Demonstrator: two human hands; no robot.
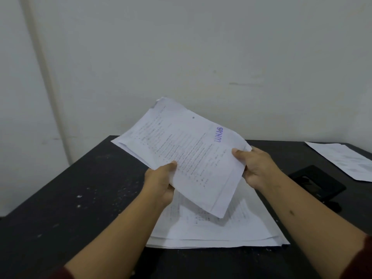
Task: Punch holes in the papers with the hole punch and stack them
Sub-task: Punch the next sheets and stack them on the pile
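Both hands, left (161, 178) and right (254, 167), gripped a paper sheaf (193, 156) above the near stack (217, 232); next, probably carrying it right to the hole punch (318, 182).

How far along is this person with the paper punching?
Partway, it seems. Papers at the table's far right look set aside, perhaps already punched. Left hand and right hand hold a sheaf showing one hole, above the main stack, probably still unpunched. The hole punch sits idle.
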